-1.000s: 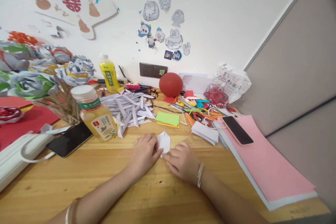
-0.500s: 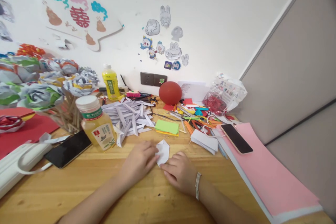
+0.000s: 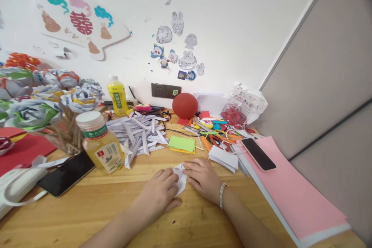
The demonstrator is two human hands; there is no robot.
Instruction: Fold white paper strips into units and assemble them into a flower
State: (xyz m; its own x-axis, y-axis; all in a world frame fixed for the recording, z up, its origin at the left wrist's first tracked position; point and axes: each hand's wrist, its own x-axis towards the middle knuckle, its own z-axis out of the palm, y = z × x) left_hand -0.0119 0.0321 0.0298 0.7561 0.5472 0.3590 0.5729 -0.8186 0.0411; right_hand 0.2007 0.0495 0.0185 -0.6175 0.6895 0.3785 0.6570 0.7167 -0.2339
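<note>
A small folded piece of white paper (image 3: 181, 183) lies on the wooden table between my two hands. My left hand (image 3: 160, 192) covers its left side, with bent fingers pressing it down and the thumb beside its lower edge. At the top right corner, the fingertips of my right hand (image 3: 204, 180) are closed on the paper's edge. A silvery bracelet circles my right wrist. Part of the paper is hidden under my left fingers. Beyond it sit a pad of green and yellow paper slips (image 3: 182, 144) and a stack of white paper sheets (image 3: 223, 158).
White paper strips (image 3: 139, 133) are heaped behind my hands. A drink bottle (image 3: 100, 143) and a dark phone (image 3: 66, 172) stand and lie left. Paper flowers (image 3: 31, 112) fill the far left. A red balloon (image 3: 185, 105) rests by the wall; another phone (image 3: 258, 154) lies on pink paper (image 3: 302, 197).
My right hand has moved from the paper's lower edge up to its top right corner. My left hand has shifted down over the left side. The view has turned slightly.
</note>
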